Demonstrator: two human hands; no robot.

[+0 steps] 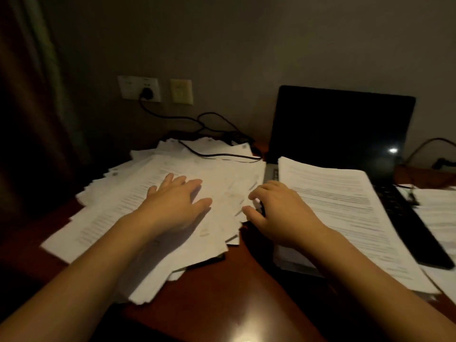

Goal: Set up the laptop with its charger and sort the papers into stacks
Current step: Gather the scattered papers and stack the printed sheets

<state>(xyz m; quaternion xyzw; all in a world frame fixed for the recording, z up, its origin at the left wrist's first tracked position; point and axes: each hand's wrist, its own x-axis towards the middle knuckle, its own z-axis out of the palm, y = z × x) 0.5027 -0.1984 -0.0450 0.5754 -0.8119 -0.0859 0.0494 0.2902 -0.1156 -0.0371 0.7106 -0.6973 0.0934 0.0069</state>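
Observation:
A loose, fanned pile of printed papers (222, 178) covers the left half of the desk. My left hand (176, 204) lies flat on it with fingers spread. My right hand (276, 213) is at the pile's right edge, fingers curled and pinching the edge of the sheets. An open black laptop (343, 127) with a dark screen stands at the right. A neater stack of papers (345, 208) lies over its keyboard. The black charger cable (209, 154) runs from a plug in the wall socket (139, 88) across the far papers toward the laptop.
The reddish wooden desk (222, 299) shows bare at the near middle. More sheets (439, 213) lie at the far right. A second wall plate (181, 91) sits beside the socket. A dark curtain (32, 95) hangs at the left. Another cable (429, 146) loops behind the laptop.

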